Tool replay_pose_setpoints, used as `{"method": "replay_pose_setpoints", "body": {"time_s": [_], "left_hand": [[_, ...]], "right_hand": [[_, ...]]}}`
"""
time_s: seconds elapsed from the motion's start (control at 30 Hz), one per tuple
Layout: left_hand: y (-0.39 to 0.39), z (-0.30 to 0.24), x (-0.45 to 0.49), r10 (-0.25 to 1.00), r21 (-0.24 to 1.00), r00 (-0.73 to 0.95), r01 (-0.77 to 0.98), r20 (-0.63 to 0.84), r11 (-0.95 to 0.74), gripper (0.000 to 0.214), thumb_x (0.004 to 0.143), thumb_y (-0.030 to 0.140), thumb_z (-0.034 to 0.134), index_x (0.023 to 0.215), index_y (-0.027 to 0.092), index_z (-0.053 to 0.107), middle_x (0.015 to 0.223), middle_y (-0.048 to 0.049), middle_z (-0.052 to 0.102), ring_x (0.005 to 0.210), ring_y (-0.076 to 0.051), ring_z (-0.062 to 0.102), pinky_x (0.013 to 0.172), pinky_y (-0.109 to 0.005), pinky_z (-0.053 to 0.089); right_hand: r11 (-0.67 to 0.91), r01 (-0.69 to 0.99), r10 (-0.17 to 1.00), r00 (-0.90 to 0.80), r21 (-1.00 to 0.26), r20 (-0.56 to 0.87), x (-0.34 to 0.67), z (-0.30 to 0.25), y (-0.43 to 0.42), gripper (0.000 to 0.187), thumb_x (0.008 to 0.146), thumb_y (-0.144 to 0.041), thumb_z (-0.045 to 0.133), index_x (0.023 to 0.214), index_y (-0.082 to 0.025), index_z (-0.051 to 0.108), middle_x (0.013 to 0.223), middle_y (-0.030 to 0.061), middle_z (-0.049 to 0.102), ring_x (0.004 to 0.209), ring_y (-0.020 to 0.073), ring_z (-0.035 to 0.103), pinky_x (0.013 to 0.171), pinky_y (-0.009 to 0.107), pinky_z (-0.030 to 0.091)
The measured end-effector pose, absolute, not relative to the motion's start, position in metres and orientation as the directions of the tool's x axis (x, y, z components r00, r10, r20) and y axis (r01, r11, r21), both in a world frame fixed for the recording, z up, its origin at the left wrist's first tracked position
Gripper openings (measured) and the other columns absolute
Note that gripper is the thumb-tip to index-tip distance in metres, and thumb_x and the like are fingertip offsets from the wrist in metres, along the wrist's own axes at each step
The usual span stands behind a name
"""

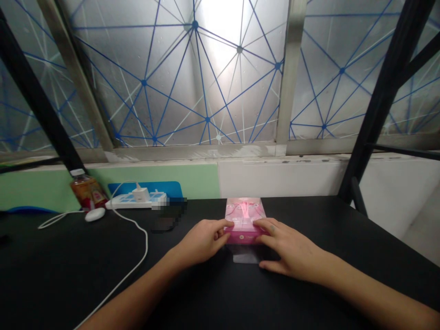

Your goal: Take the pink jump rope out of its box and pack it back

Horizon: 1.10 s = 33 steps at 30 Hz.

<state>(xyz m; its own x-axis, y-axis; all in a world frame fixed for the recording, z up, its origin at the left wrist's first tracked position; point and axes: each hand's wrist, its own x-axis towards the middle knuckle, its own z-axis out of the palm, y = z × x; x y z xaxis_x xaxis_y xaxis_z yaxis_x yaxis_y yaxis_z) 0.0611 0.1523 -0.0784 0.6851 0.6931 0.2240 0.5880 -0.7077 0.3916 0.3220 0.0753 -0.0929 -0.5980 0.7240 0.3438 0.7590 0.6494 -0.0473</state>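
A small pink box [244,215] with a clear top lies on the black table [220,284], straight ahead of me. A clear flap [244,257] sticks out from its near end onto the table. My left hand [202,240] has its fingers curled and pinches the box's near left corner. My right hand [288,252] grips the near right corner with thumb and fingers, its heel resting on the table beside the flap.
At the back left stand a bottle [86,191] with an orange label, a white power strip [137,200] with a plugged charger, and a white cable [137,256] trailing across the table. Black frame posts [381,110] rise at both sides before a patterned window.
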Motion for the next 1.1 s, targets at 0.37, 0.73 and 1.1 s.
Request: {"method": "replay_pose_setpoints", "body": {"time_s": [0.37,0.73,1.1], "left_hand": [[0.138,-0.069,0.073,0.647,0.294,0.721,0.580,0.248,-0.760,0.027,0.091,0.030,0.054,0.115,0.023,0.065,0.078,-0.0003,0.063,0.068,-0.015,0.059,0.064,-0.025,0.043],[0.135,-0.066,0.075,0.609,0.334,0.710,0.512,0.355,-0.791,0.019,0.088,0.027,0.060,0.106,0.022,0.061,0.151,-0.0100,0.039,0.133,-0.027,0.045,0.109,-0.041,0.039],[0.136,-0.068,0.073,0.587,0.334,0.746,0.492,0.313,-0.804,0.037,0.092,0.024,0.055,0.129,0.022,0.054,0.141,-0.0086,0.054,0.128,-0.023,0.052,0.108,-0.038,0.041]], "right_hand": [[0.633,0.759,0.717,-0.501,-0.152,0.485,0.330,-0.097,0.082,0.019,0.088,-0.009,0.048,0.104,-0.018,0.054,0.104,0.0094,0.059,0.097,0.0231,0.057,0.081,0.039,0.053],[0.612,0.769,0.727,-0.458,-0.182,0.512,0.332,-0.091,0.081,0.029,0.088,-0.016,0.055,0.117,-0.021,0.056,0.124,0.0122,0.056,0.113,0.0263,0.055,0.094,0.045,0.050],[0.656,0.753,0.660,-0.606,0.052,0.445,0.322,-0.087,0.076,0.033,0.090,-0.009,0.045,0.119,-0.017,0.059,0.122,0.0149,0.061,0.119,0.0298,0.053,0.095,0.046,0.050]]}}
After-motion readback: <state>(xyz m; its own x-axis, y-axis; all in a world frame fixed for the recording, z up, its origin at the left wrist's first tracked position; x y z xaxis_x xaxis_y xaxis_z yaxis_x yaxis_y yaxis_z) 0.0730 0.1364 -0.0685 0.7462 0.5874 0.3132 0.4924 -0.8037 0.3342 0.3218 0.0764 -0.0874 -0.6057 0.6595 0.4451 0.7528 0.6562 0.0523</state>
